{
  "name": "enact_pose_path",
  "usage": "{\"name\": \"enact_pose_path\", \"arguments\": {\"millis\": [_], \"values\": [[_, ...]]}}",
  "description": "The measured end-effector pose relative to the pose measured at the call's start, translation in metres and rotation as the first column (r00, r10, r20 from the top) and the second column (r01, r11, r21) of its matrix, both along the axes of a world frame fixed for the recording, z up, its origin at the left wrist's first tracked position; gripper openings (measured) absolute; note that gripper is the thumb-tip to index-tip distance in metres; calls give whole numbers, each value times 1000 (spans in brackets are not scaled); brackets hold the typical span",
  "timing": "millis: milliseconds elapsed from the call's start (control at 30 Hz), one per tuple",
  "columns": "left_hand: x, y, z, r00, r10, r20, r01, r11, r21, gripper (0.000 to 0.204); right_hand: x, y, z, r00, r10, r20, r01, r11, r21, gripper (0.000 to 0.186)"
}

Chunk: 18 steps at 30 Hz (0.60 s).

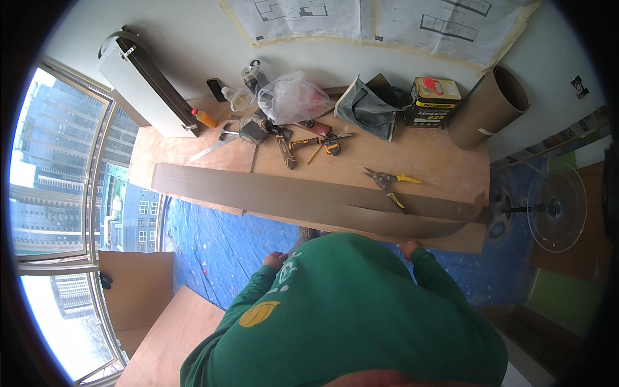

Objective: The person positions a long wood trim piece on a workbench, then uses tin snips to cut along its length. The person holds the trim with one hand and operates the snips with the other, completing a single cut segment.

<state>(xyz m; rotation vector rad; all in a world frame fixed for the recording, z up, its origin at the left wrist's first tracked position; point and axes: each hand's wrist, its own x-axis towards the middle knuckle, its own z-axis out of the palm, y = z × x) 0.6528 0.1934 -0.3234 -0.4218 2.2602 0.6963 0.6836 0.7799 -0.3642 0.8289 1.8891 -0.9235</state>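
A long brown sheet strip (277, 203) lies along the plywood worktop (445, 161), and its right end splits into two overlapping tongues. My left hand (275, 260) hangs short of the worktop over the blue floor cover, fingers curled and nothing showing in them. Close to the front edge, below the strip, my right hand (409, 248) is curled too; no object shows in it, and whether it touches the edge I cannot tell. Yellow-handled tin snips (388, 183) rest across the strip's right part, jaws pointing left.
Behind the strip lie a tape measure (331, 145), a pencil (314, 153), a hammer (227, 133), a plastic bag (293, 97), a grey pouch (371, 106) and an adhesive tin (433, 103). A brown roll (488, 109) stands at the right end. A fan (556, 206) is beyond it.
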Motion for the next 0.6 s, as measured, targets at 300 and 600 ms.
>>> {"name": "enact_pose_path", "arguments": {"millis": [300, 600], "values": [[-2, 0, 5, 1000, 1, -20, -1, 1000, 26, 48, 1, 3, -8, 998, -43, -34, 42, 999, -34, 44], [-4, 0, 8, 999, 17, -29, -15, 999, 37, 46, 2, 5, -5, 999, -26, -30, 26, 1000, -18, 42]]}}
